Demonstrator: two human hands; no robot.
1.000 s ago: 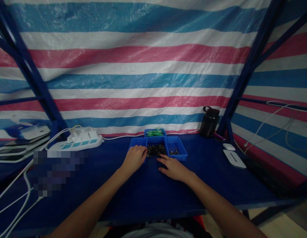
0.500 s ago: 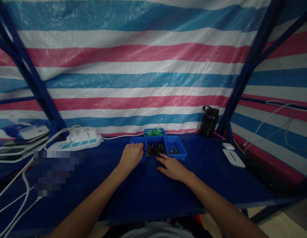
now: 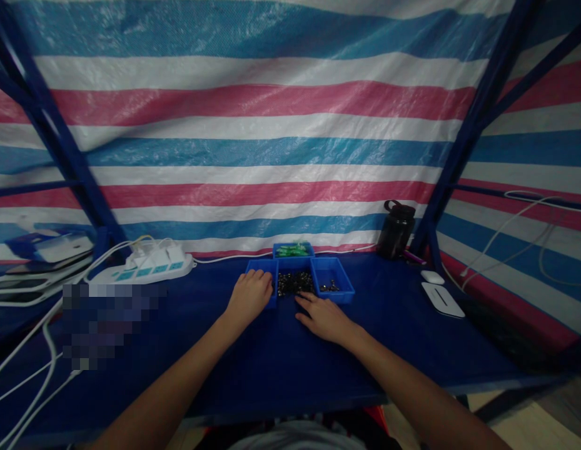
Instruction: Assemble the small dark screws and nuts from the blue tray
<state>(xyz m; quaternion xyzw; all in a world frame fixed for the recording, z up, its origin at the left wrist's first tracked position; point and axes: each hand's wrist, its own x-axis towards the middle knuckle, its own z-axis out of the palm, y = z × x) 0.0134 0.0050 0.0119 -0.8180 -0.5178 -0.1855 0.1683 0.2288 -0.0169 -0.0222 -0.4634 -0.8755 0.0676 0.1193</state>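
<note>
My left hand (image 3: 251, 291) lies over the left blue bin (image 3: 272, 301), fingers curled together and pointing down; whatever they hold, if anything, is hidden. Most of that bin's inside is covered by the hand. Small dark, shiny metal-looking pieces (image 3: 294, 282) fill the middle bin. At its front edge rests my right hand (image 3: 324, 315), palm down with its fingers apart and the fingertips by the pieces; I see nothing in it. The right blue bin (image 3: 348, 291) has a few similar small pieces (image 3: 329, 287) near its front.
Behind the bins sits another blue bin with green packets (image 3: 293, 250). A dark bottle (image 3: 396, 231) stands at the back right, with white flat devices (image 3: 442, 299) farther right. On the left are a power strip (image 3: 161, 270), white cables (image 3: 50, 350) and stacked devices (image 3: 41, 275).
Hardly anything differs. My left hand stays over the left bin, and my right hand has shifted very slightly at the middle bin's front edge. The bins are unmoved.
</note>
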